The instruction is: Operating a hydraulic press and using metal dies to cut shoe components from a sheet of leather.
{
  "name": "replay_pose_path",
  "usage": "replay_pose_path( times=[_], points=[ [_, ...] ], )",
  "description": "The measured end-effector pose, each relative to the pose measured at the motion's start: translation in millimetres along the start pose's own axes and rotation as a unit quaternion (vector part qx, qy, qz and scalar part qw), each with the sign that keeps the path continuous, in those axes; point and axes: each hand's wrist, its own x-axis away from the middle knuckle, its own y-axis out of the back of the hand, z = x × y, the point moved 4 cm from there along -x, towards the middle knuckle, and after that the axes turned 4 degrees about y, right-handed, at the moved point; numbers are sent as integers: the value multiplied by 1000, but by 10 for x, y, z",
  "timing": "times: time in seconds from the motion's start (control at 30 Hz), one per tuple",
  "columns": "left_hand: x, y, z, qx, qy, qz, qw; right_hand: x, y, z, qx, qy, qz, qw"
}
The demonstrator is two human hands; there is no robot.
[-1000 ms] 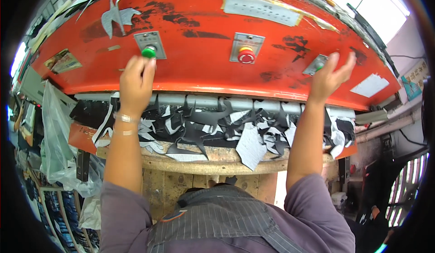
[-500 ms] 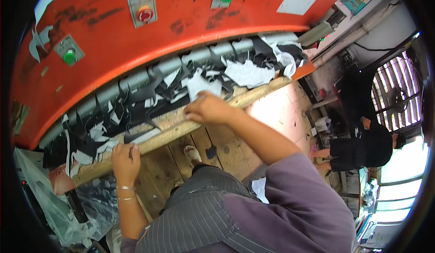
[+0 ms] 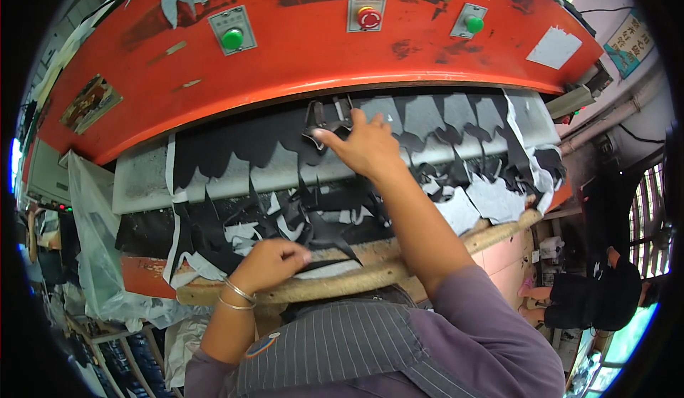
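My right hand [image 3: 370,148] reaches over the press bed, thumb and fingers around a dark metal cutting die [image 3: 325,121]. The die lies on a black sheet [image 3: 221,154] with a jagged cut edge, spread over the pale cutting board [image 3: 139,182]. Part of the die is hidden by the fingers. My left hand [image 3: 271,264] is over the near wooden edge [image 3: 370,278], its fingers loosely bent and the thumb a little apart. Nothing shows in it. Black and white scraps [image 3: 328,220] lie between the board and that edge.
Above the bed spans the red press beam [image 3: 285,49] with two green buttons and a red button [image 3: 369,18]. A clear plastic bag [image 3: 96,248] hangs at the left. Another person in dark clothes [image 3: 595,295] is off to the right.
The view has swung toward the press bed. My right hand has left the near wooden edge and gone forward to the cutting die. My left hand stays near the edge, now over the scraps.
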Motion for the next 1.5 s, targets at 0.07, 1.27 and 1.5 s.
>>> replay_pose_path(
  times=[0.07, 1.27, 1.5],
  points=[
    [-335, 325, -72, 87, -45, -66, 993, -378, -253, 182, 40, -10, 2, 999],
    [-645, 420, -143, -71, -49, -38, 995, -551, -770, 931, -49, 28, 25, 998],
    [-1192, 1063, 620, -152, -55, -425, 891, -469, -993, 792, -76, 56, -58, 994]
  ],
)
